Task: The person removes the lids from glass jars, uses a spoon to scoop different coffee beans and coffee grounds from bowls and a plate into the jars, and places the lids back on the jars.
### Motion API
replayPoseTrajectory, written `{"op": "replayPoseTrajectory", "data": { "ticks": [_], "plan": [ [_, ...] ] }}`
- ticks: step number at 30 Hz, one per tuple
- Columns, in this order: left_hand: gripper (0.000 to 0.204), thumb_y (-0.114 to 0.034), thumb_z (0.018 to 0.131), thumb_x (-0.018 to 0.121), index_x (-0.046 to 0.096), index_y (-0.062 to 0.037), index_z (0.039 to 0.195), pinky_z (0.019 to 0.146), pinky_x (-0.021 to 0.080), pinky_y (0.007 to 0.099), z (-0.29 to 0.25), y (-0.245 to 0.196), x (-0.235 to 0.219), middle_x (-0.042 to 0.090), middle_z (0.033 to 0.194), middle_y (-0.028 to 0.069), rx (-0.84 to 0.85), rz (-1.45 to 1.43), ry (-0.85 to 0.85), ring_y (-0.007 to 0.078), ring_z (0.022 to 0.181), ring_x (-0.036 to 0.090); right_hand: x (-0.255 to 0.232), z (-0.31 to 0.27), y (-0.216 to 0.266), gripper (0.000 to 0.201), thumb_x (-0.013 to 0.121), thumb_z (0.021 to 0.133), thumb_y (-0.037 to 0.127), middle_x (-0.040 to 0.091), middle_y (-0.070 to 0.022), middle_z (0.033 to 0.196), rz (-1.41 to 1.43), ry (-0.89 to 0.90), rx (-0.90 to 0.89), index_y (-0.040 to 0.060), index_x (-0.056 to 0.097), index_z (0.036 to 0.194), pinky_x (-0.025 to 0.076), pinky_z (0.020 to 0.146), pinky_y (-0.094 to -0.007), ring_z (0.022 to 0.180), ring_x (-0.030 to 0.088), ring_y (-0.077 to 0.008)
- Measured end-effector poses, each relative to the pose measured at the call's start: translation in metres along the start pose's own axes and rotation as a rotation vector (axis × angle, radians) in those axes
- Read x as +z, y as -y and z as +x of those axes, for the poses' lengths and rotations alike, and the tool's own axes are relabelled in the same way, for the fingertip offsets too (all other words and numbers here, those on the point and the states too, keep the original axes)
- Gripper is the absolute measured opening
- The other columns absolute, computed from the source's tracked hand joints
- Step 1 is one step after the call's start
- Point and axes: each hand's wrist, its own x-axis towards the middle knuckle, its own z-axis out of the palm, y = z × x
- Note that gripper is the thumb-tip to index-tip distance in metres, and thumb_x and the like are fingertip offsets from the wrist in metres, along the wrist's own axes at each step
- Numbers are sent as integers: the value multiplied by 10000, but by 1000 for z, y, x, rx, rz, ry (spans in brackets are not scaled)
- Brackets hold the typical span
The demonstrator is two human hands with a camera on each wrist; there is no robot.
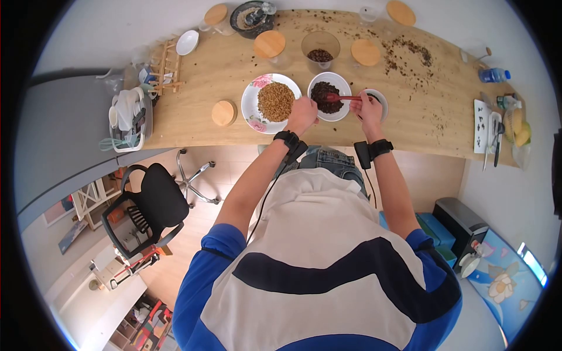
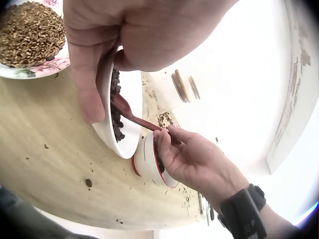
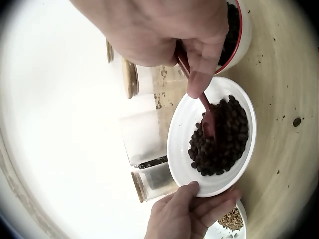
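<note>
**Scooping looks like the step in hand**

Head: white bowl [image 1: 332, 116] of dark beans [image 1: 321, 99] is between flowered plate [image 1: 250, 107] and cup [image 1: 384, 109].

Left wrist: your left hand [image 2: 144, 37] pinches the bowl's rim; bowl is right beside the cup.

Right wrist: your right hand [image 3: 172, 25] pinches the red spoon [image 3: 209, 123], tip in the beans. Next move likely calls for a level lift, bowl held steady.
</note>
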Motion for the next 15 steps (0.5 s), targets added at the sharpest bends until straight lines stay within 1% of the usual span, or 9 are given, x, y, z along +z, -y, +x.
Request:
{"op": "replayPoseTrajectory", "data": {
  "ticks": [2, 4, 5, 7, 12, 14, 15],
  "plan": [
    [344, -122, 877, 405, 550, 132, 696, 517, 536, 338, -1, -1, 1, 590, 548, 211, 18, -1, -2, 277, 498, 631, -2, 0, 1, 251, 517, 896, 222, 621, -118, 715, 6, 12, 9, -28, 536, 879, 530, 545, -269, 581, 615, -171],
    [351, -129, 879, 403, 554, 127, 692, 524, 537, 340, -2, -5, 0, 591, 545, 205, 19, 16, 4, 274, 494, 629, -4, 0, 1, 257, 526, 902, 251, 625, -118, 750, 6, 69, 8, -5, 530, 896, 503, 558, -254, 623, 609, -161],
    [358, -136, 880, 402, 558, 123, 688, 531, 538, 342, -3, -6, 0, 593, 542, 199, 20, 33, 7, 272, 490, 627, -5, 3, -1, 257, 526, 902, 251, 625, -118, 750, 6, 68, 9, -5, 530, 896, 503, 558, -254, 623, 609, -161],
    [363, -142, 882, 402, 560, 119, 684, 537, 539, 342, -1, -6, 2, 593, 539, 196, 19, 46, 12, 270, 488, 626, -6, 7, -3, 248, 524, 904, 251, 619, -110, 746, 63, 130, 25, 4, 516, 891, 489, 551, -251, 618, 594, -156],
    [375, -148, 884, 401, 564, 107, 664, 546, 539, 340, 0, -7, 2, 592, 532, 191, 24, 84, 29, 270, 495, 628, -6, 11, -4, 237, 521, 906, 247, 613, -98, 735, 77, 131, 48, 12, 513, 882, 472, 533, -244, 596, 573, -146],
    [357, -152, 888, 397, 552, 127, 730, 549, 539, 343, 2, -1, 2, 600, 558, 200, 9, 54, 62, 283, 511, 633, -6, 10, -3, 230, 520, 906, 244, 612, -95, 733, 83, 132, 55, 15, 517, 879, 465, 525, -240, 588, 568, -141],
    [357, -152, 888, 397, 552, 127, 730, 549, 539, 343, 5, 3, 3, 600, 558, 200, 9, 54, 62, 283, 511, 633, -6, 10, -2, 222, 519, 906, 238, 612, -91, 728, 105, 128, 71, 18, 521, 878, 457, 516, -234, 582, 563, -135]
  ]
}}
